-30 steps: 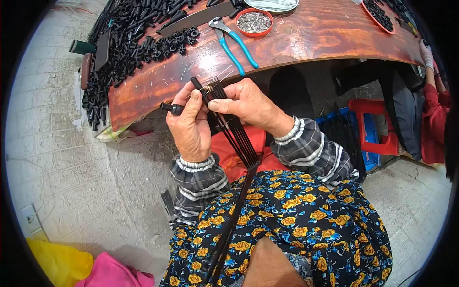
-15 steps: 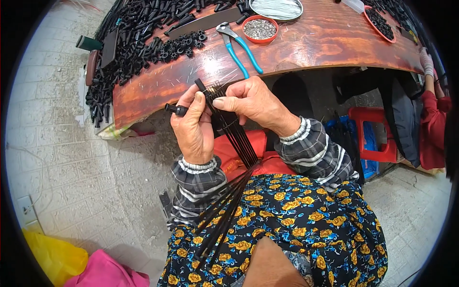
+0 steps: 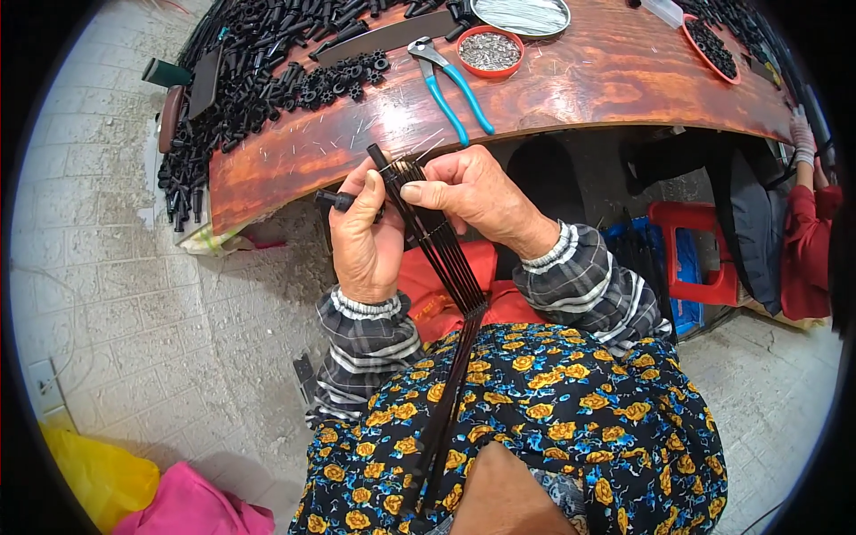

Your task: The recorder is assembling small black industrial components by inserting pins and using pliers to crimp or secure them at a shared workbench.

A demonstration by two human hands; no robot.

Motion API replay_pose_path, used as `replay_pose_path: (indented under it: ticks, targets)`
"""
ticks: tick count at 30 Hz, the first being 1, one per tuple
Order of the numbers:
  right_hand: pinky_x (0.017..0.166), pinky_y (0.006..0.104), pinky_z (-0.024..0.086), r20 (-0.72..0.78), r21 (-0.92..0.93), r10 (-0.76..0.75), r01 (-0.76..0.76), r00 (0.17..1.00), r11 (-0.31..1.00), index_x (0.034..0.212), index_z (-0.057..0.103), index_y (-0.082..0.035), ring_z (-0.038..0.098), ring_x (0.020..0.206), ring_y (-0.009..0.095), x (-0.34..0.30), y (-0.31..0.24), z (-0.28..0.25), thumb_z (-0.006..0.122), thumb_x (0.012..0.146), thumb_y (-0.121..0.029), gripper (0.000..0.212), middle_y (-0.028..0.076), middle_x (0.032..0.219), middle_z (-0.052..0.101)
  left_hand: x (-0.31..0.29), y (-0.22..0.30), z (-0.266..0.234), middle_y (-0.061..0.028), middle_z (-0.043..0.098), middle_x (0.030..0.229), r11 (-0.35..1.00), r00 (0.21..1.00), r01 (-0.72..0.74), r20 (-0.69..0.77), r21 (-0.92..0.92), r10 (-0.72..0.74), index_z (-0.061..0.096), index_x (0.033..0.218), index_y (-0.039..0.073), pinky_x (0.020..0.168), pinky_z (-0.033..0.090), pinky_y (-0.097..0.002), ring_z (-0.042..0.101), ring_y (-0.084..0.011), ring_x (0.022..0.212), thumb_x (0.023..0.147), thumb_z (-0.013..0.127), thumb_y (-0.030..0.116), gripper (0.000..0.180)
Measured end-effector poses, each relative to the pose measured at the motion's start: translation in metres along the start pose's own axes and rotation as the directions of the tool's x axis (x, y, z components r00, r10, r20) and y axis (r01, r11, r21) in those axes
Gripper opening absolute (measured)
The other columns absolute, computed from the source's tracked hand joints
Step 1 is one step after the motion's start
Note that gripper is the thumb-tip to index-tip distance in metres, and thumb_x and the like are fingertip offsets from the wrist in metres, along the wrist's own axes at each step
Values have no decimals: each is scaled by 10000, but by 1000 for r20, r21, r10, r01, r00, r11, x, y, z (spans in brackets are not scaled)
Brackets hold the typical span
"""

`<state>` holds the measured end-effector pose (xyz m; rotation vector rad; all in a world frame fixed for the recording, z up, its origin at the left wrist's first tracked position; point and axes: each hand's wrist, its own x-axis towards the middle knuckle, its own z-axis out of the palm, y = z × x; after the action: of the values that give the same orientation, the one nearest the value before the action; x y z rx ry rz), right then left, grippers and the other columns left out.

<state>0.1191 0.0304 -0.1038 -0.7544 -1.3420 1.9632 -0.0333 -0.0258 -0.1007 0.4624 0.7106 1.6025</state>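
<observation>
A bundle of thin black ribs (image 3: 453, 272), resembling umbrella ribs, slants between my hands and trails down over the flowered cloth on my lap. My left hand (image 3: 367, 254) is closed around the upper left side of the bundle, its thumb near a short black tube end (image 3: 378, 157). Sticking out on the left of that same hand is a black plastic tube piece (image 3: 333, 199). On the other side, my right hand (image 3: 486, 198) pinches the rib tops between thumb and bent fingers. Fine wires show at the top; the fingertips behind the ribs are hidden.
Blue-handled pliers (image 3: 455, 96) lie on the wooden table (image 3: 588, 98). Beside them stand a red dish (image 3: 489, 75) of small metal bits and a round tray (image 3: 526, 37) of thin pale sticks. Black plastic parts (image 3: 267, 89) are heaped left. Another person's gloved hand (image 3: 802, 134) is far right.
The lower rib ends, fanned out before, now lie closer together and hang more steeply. My left hand has shifted slightly right; the right keeps its pinch.
</observation>
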Motion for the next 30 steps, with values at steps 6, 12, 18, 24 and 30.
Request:
replay_pose_path:
  ticks: [6,12,18,24,30]
  targets:
    - [385,171,357,40,32,-14,13,999,999,649,610,-54,460,453,26,3,0,-3,717,840,-272,309,-46,588,528,0,6,-2,-107,630,1091,999,1000,-19,20,27,18,566,1147,-29,953,444,-358,591,-204,1012,920,586,78,252]
    - [388,169,403,68,172,4,-16,998,985,705,652,-27,488,459,42,5,5,-5,727,832,-261,277,-32,600,545,-4,2,0,-98,628,1097,997,993,-71,-89,24,73,555,1169,-11,927,475,-347,596,-189,1015,920,573,56,259]
    - [388,167,396,87,146,16,-28,996,989,712,649,-26,494,450,44,6,7,-6,705,852,-278,294,-7,621,584,-2,4,7,-65,601,1166,999,997,-41,-68,-10,41,496,1306,33,939,473,-332,587,-173,1038,927,550,41,383]
    - [385,160,350,96,91,13,-22,995,996,735,636,-34,477,451,29,2,0,-2,692,864,-278,282,-17,627,582,-1,1,-3,-62,596,1180,997,999,-36,16,-63,37,482,1327,50,965,451,-343,566,-177,1076,935,542,55,396]
    - [383,159,350,106,149,5,-21,994,989,772,621,-37,473,454,27,7,7,-1,702,853,-270,259,-20,641,581,-4,-3,-4,-67,601,1168,996,999,-50,15,-73,51,484,1324,62,965,449,-352,568,-180,1079,939,548,80,391]
